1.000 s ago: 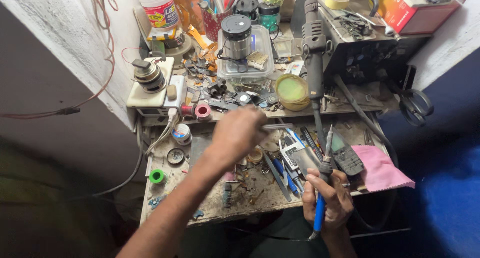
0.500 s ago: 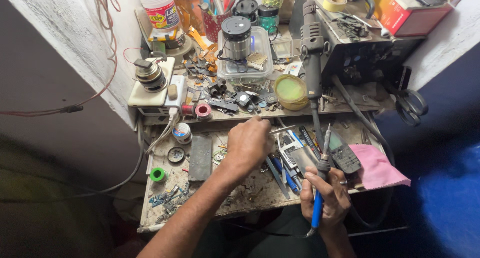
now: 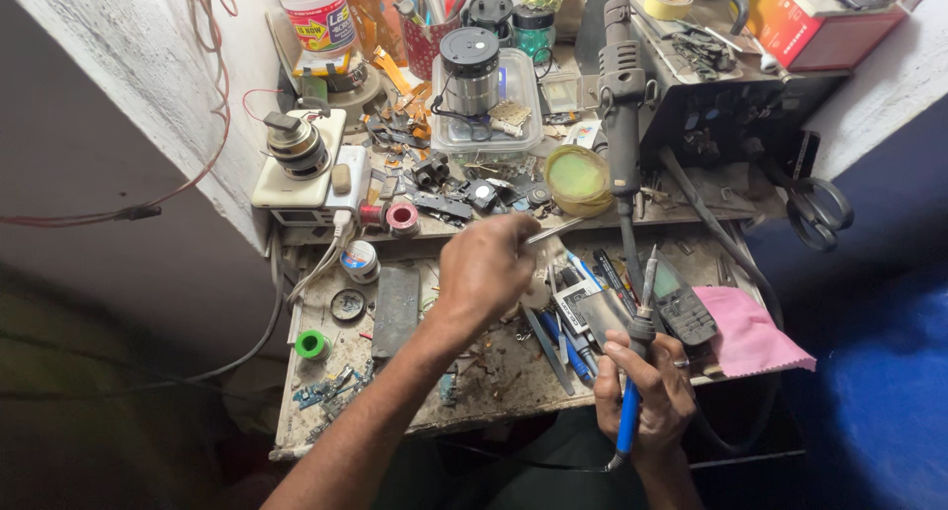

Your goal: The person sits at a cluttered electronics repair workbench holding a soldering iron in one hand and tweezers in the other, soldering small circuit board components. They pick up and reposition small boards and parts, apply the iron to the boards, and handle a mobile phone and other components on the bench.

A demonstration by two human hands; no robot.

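My left hand (image 3: 489,268) hovers over the middle of the cluttered workbench (image 3: 513,377), pinching metal tweezers (image 3: 556,232) whose tips point right toward a round yellow-green tin (image 3: 578,179). My right hand (image 3: 647,396) is at the front edge, closed around a blue-handled soldering iron (image 3: 637,367) held upright with its tip up. Just beyond the iron's tip lies a small dark handset (image 3: 676,301). Several hand tools (image 3: 568,332) lie between my two hands.
A pink cloth (image 3: 752,330) hangs at the right edge. Black scissors (image 3: 815,209) hang by a grey station box (image 3: 736,105). A hot-air wand (image 3: 622,115) stands at the back. A clear plastic tub (image 3: 494,135), solder spools (image 3: 402,217), green tape (image 3: 312,345) and a white wall (image 3: 128,115) sit left.
My left hand has drawn back from the shelf and risen slightly, now holding tweezers pointed right. My right hand with the soldering iron has stayed in place.
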